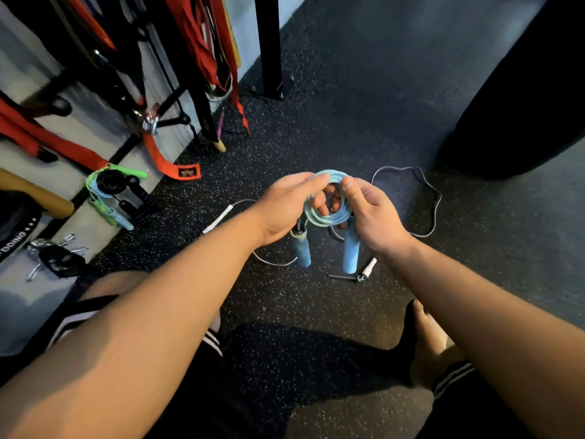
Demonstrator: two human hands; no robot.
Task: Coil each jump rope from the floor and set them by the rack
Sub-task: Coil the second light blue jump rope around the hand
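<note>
1. Rack (pixel 95 74): at 10 o'clock in the frame, against the wall, hung with red straps (pixel 196 42). At its foot, at 9 o'clock from the hands, lies a bundle of coiled ropes (pixel 110 194) in green, pale blue and black. The number of ropes in the bundle cannot be told.
2. Grey jump rope (pixel 402 167): one, uncoiled on the speckled floor (pixel 348 122). It has two white handles. The first white handle (pixel 218 218) lies at 9 o'clock from the left hand. The second white handle (pixel 368 267) lies at 6 o'clock from the right hand. The cord forms a loose loop at 2 o'clock from the hands.
3. Black post (pixel 269 45): one, upright at 12 o'clock.
4. Left hand (pixel 285 207): at frame centre. Its fingers (pixel 311 182) are curled over the left side of the coil and clamped on it.
5. Blue jump rope (pixel 329 217): one, wound into a small coil of several turns and held between the two hands. Two handles hang from it toward 6 o'clock: the left blue handle (pixel 300 248) and the right blue handle (pixel 350 251).
6. Right hand (pixel 373 217): its thumb (pixel 348 186) and fingers are clamped on the right side of the coil.
7. Dark bag (pixel 522 90): one, at 2 o'clock.
</note>
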